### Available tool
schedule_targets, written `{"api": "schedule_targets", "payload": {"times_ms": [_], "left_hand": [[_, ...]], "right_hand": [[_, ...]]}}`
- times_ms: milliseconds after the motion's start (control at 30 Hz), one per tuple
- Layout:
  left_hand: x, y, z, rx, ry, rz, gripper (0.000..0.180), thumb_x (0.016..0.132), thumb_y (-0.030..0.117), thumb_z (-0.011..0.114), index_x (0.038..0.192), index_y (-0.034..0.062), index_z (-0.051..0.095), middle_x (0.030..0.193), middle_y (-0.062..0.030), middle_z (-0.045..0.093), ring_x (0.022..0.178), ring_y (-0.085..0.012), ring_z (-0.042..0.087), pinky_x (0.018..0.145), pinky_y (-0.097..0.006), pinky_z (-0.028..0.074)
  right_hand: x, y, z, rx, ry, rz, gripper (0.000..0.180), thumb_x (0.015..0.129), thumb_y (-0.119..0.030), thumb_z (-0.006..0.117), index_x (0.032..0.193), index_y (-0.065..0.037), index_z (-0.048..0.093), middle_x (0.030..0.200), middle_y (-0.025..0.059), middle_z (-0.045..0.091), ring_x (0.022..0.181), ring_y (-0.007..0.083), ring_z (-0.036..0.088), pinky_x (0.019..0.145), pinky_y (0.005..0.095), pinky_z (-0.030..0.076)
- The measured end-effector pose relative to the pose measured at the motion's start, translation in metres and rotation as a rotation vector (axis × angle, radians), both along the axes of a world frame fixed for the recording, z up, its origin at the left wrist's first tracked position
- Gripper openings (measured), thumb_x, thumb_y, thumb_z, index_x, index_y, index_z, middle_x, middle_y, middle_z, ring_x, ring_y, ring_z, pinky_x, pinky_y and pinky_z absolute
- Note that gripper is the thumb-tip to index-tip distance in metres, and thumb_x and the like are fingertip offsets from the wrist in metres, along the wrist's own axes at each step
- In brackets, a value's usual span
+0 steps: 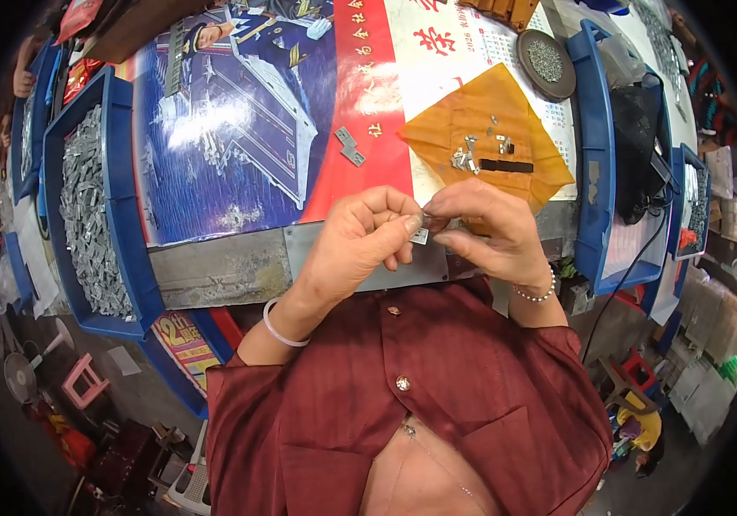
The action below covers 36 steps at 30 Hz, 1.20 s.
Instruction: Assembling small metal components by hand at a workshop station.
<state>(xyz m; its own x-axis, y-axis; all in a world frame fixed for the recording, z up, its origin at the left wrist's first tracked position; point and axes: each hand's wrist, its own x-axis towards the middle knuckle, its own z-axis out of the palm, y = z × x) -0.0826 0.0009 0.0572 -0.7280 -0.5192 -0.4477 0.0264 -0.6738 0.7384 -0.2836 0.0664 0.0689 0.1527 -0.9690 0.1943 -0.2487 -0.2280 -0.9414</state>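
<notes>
My left hand is closed in a pinch on a small silvery metal piece, which shows below its fingertips. My right hand meets it from the right, fingers bent and closed at the tips; what lies between them is too small to make out. Just beyond my hands lies an orange sheet bearing several small metal parts and a black strip. Two flat grey metal pieces rest together on the red band of the poster covering the table.
At the left stands a long blue bin filled with grey metal pieces. A round dark dish of tiny metal bits sits far right. Beside it, another blue bin holds a black bag; a dark cable hangs down there.
</notes>
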Motion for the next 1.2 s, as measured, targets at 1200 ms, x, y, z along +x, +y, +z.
{"api": "schedule_targets", "payload": {"times_ms": [1200], "left_hand": [[0.008, 0.008, 0.01, -0.679, -0.306, 0.064, 0.01, 0.09, 0.005, 0.06, 0.099, -0.0009, 0.061, 0.072, -0.0042, 0.066, 0.064, -0.0064, 0.061, 0.055, -0.022, 0.046]], "right_hand": [[0.036, 0.002, 0.004, 0.273, 0.068, -0.191, 0.024, 0.089, 0.002, 0.055, 0.112, -0.001, 0.049, 0.092, 0.0145, 0.062, 0.085, 0.0271, 0.065, 0.074, 0.0334, 0.051]]}}
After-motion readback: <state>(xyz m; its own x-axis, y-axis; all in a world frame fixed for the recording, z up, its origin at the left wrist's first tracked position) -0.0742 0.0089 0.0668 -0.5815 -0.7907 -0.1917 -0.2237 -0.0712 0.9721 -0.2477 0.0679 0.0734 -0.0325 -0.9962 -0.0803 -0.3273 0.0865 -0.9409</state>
